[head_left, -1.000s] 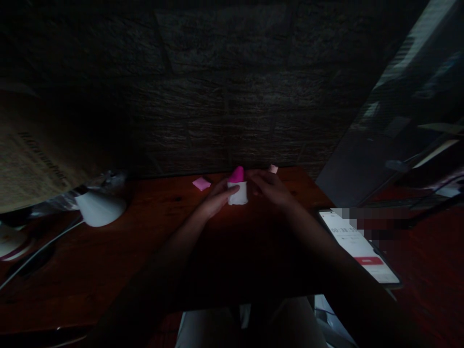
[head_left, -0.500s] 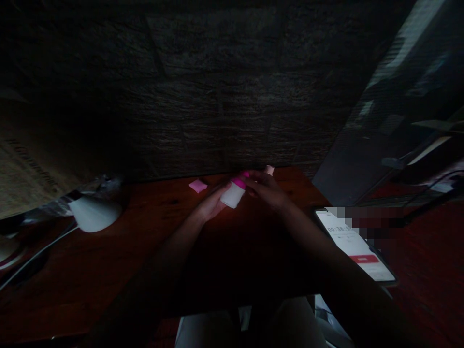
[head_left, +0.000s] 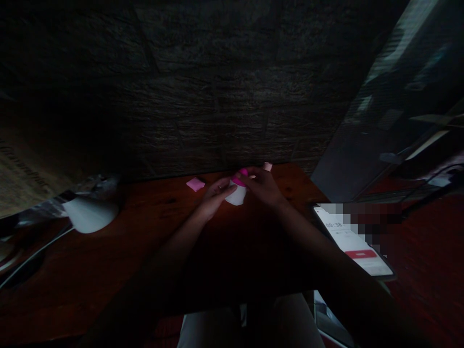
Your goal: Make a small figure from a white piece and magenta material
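Both my hands meet at the far middle of a dark red wooden table point(head_left: 152, 241). My left hand point(head_left: 213, 195) is curled round the side of a small white container point(head_left: 236, 195) that has a bright pink piece point(head_left: 240, 177) at its top. My right hand point(head_left: 263, 186) is closed over that pink piece from the right, fingers pinched on it. The container leans a little to the left. A small pink folded piece point(head_left: 195, 184) lies on the table left of my hands. Another pale pink bit point(head_left: 268, 166) shows just behind my right hand.
A white lamp head point(head_left: 90, 215) with a cable lies at the left. A phone point(head_left: 357, 244) with a lit screen and red button stands at the right. A dark stone-patterned wall point(head_left: 217, 96) rises behind the table. My knees point(head_left: 250, 324) show below the near edge.
The white container has tipped from upright to leaning, and my right hand has closed over its pink top. My view has shifted slightly.
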The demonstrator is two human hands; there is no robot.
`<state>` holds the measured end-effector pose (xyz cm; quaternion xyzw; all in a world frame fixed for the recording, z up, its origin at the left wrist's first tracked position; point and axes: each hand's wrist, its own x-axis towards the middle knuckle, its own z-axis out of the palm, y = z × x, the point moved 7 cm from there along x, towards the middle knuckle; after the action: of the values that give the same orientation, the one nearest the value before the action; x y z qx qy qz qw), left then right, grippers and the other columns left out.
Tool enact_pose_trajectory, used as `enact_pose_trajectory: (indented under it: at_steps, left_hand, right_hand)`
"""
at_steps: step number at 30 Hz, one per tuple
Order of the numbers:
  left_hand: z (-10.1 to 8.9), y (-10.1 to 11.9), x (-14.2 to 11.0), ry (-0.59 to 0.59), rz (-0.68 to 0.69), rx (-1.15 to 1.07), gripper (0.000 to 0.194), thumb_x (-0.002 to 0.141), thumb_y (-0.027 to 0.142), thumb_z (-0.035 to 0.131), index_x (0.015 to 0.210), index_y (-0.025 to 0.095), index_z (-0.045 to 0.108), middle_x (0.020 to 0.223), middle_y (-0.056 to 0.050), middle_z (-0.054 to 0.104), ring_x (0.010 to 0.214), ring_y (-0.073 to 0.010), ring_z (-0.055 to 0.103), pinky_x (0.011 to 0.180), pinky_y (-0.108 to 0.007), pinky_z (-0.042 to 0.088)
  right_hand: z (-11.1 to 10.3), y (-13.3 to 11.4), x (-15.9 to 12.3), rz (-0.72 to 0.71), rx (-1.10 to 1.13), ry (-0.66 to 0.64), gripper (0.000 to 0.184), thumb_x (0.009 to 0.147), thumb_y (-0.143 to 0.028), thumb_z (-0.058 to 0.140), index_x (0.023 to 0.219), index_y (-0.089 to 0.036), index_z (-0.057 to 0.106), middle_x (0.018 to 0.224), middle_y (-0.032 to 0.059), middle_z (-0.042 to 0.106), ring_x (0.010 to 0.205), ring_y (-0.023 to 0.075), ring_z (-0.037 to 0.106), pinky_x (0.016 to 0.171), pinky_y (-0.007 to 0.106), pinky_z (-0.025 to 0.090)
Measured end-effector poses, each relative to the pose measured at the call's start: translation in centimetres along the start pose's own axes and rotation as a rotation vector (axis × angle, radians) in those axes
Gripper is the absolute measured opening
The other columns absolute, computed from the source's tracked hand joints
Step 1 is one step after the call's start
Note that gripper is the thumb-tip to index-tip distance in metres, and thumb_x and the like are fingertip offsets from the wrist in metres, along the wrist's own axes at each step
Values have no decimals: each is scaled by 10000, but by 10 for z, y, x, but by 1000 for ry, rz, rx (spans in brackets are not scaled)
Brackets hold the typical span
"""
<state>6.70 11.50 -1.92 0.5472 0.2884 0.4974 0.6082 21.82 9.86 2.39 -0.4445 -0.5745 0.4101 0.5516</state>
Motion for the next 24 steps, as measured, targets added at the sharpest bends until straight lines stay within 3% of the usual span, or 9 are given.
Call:
enact_pose_trajectory:
  at_steps: [9,24]
  left_hand:
    - [-3,5,-2,52,29,48,406,697,413,884,1025,196,786,1047,-47,786,922,-188,677,849,-297,478]
    - [-7,4,-2,148,-27,-116,473,649,491,913,989,183,796,982,-56,795,834,-176,689,768,-284,500]
  right_hand:
    - [3,-2,0,8,32,-45,482,669,-587,856,878,-182,697,744,7,652,655,135,576,608,278,506]
    - [9,2,-1,49,139,-47,484,661,-581,867,872,-196,663,809,5,646,711,134,576,646,275,503]
